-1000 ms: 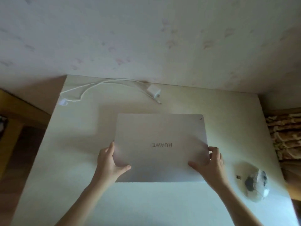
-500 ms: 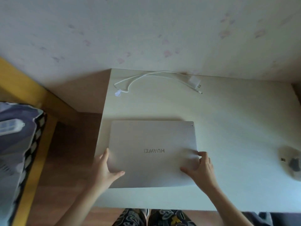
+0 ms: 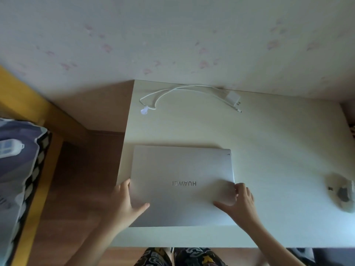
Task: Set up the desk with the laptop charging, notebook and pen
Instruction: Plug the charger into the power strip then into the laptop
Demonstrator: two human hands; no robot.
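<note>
A closed silver laptop (image 3: 182,169) lies flat near the left front of the white desk (image 3: 278,143), its logo upside down to me. My left hand (image 3: 125,203) grips its left edge, thumb on the lid. My right hand (image 3: 239,203) holds the right front edge, thumb on the lid and fingers curled at the side. A white charger (image 3: 233,96) with its looped cable (image 3: 172,92) lies at the desk's back edge by the wall. No notebook or pen is in view.
A grey and white mouse (image 3: 343,194) sits at the desk's right edge. Left of the desk are wooden floor (image 3: 76,179), a yellow bed frame (image 3: 28,104) and patterned bedding (image 3: 17,160). My legs (image 3: 178,257) show below the front edge.
The view has swung left and back, so the desk's left edge, the floor and bedding now show. The laptop sits nearer the desk's left edge; both hands keep hold of it.
</note>
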